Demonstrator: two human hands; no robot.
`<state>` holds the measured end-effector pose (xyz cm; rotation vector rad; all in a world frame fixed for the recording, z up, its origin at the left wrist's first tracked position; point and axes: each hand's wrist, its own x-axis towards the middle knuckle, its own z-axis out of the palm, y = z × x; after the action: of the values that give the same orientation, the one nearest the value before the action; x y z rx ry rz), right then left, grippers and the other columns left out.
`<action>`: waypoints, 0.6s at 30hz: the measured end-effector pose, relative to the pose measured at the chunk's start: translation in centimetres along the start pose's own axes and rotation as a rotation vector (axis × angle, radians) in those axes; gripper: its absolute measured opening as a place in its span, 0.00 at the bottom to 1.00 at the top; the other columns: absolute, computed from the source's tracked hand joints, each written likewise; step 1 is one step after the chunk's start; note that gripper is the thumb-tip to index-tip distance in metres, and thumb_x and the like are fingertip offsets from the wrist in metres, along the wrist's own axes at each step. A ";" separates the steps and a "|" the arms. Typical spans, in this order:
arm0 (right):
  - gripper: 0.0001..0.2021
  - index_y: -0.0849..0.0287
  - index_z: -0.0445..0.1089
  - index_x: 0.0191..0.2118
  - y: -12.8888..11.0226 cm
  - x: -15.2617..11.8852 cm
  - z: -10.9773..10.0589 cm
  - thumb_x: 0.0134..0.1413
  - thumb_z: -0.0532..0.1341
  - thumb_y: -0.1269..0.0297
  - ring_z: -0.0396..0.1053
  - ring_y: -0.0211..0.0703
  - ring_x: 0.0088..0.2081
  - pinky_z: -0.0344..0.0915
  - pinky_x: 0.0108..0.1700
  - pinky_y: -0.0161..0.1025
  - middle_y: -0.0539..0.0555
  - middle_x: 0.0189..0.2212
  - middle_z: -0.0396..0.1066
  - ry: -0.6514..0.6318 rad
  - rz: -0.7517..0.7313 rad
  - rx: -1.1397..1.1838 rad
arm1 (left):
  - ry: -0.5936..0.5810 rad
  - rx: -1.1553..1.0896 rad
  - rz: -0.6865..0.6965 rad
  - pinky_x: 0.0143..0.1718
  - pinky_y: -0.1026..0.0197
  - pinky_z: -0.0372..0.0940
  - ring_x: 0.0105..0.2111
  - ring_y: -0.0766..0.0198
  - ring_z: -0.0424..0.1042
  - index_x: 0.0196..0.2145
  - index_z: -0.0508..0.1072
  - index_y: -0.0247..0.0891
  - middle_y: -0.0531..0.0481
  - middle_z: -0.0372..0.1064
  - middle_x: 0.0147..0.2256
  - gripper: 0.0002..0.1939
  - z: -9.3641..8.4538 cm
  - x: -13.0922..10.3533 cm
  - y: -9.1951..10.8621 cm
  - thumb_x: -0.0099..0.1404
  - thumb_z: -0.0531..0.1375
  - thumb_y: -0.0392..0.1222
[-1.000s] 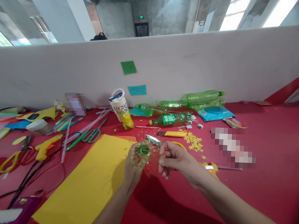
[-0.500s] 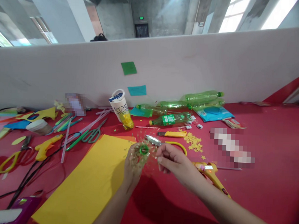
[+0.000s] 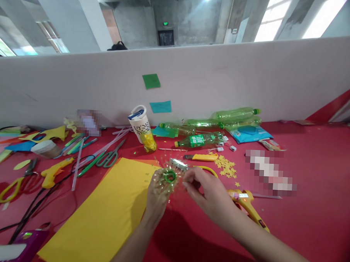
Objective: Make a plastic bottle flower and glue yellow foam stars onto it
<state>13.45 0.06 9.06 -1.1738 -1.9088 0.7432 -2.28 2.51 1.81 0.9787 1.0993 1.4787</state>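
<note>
My left hand (image 3: pixel 156 195) holds a cut-off green plastic bottle top (image 3: pixel 166 177), its neck ring facing up and thin clear strips fanning out all round. Close by on the right, my right hand (image 3: pixel 211 190) has thumb and forefinger pinched at the outer strips; whether a strip is between the fingertips cannot be made out. Scissors with yellow handles (image 3: pixel 210 170) lie just behind my hands, partly covered by the right one. Under my left forearm is a yellow paper sheet (image 3: pixel 101 216).
Behind are a yellow utility knife (image 3: pixel 205 157), yellow paper stars (image 3: pixel 226 167), green bottles (image 3: pixel 202 140) and a white cup (image 3: pixel 140 125). A yellow glue gun (image 3: pixel 248 203) lies at right; another glue gun (image 3: pixel 53 174), green-handled scissors (image 3: pixel 108 158) and black cords (image 3: pixel 34 206) are at left.
The bottle top has turned slightly in my left hand and shifted a little right. My right hand stays beside it, its fingers slightly rearranged at the strips.
</note>
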 end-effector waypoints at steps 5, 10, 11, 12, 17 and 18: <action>0.04 0.55 0.60 0.38 -0.1 0.2 -0.2 0.58 0.51 0.69 0.63 0.39 0.28 0.56 0.30 0.35 0.51 0.28 0.68 -0.051 -0.025 -0.177 | -0.028 -0.007 -0.011 0.35 0.63 0.67 0.32 0.63 0.72 0.33 0.73 0.43 0.54 0.73 0.32 0.14 0.4 -0.3 0.5 0.46 0.66 0.35; 0.11 0.57 0.64 0.46 -0.8 0.4 -0.9 0.58 0.52 0.68 0.62 0.40 0.26 0.53 0.27 0.35 0.51 0.25 0.68 -0.155 -0.055 -0.337 | -0.020 0.110 -0.003 0.33 0.61 0.68 0.32 0.60 0.71 0.30 0.74 0.42 0.53 0.72 0.30 0.12 0.7 -0.2 1.3 0.44 0.67 0.35; 0.12 0.57 0.64 0.47 -1.0 0.4 -1.1 0.58 0.52 0.68 0.63 0.41 0.26 0.52 0.27 0.35 0.52 0.25 0.68 -0.162 -0.065 -0.353 | -0.010 0.125 0.006 0.33 0.61 0.67 0.31 0.60 0.71 0.30 0.74 0.42 0.53 0.72 0.30 0.11 0.7 -0.2 1.5 0.45 0.67 0.36; 0.12 0.56 0.64 0.48 -1.1 0.3 -1.2 0.58 0.53 0.68 0.63 0.41 0.27 0.53 0.28 0.35 0.52 0.26 0.68 -0.166 -0.070 -0.356 | -0.005 0.135 0.014 0.33 0.61 0.67 0.32 0.60 0.71 0.29 0.74 0.42 0.53 0.72 0.30 0.11 0.7 -0.2 1.5 0.45 0.67 0.36; 0.15 0.53 0.63 0.52 -1.1 -0.7 -2.1 0.59 0.52 0.67 0.61 0.38 0.23 0.54 0.27 0.34 0.48 0.23 0.67 -0.073 -0.071 -0.259 | -0.032 0.106 -0.013 0.34 0.61 0.67 0.32 0.60 0.71 0.32 0.72 0.41 0.53 0.72 0.31 0.14 0.3 -0.1 0.7 0.45 0.67 0.36; 0.14 0.53 0.64 0.51 -1.1 -0.9 -2.4 0.60 0.52 0.66 0.60 0.37 0.23 0.54 0.26 0.34 0.48 0.22 0.66 -0.040 -0.072 -0.246 | -0.044 0.089 -0.015 0.35 0.60 0.67 0.33 0.59 0.72 0.33 0.71 0.42 0.52 0.72 0.32 0.15 0.1 -0.1 0.4 0.46 0.67 0.36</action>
<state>15.21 -0.98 10.90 -1.2375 -2.1099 0.5063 -2.23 2.43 2.21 1.0578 1.1463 1.3992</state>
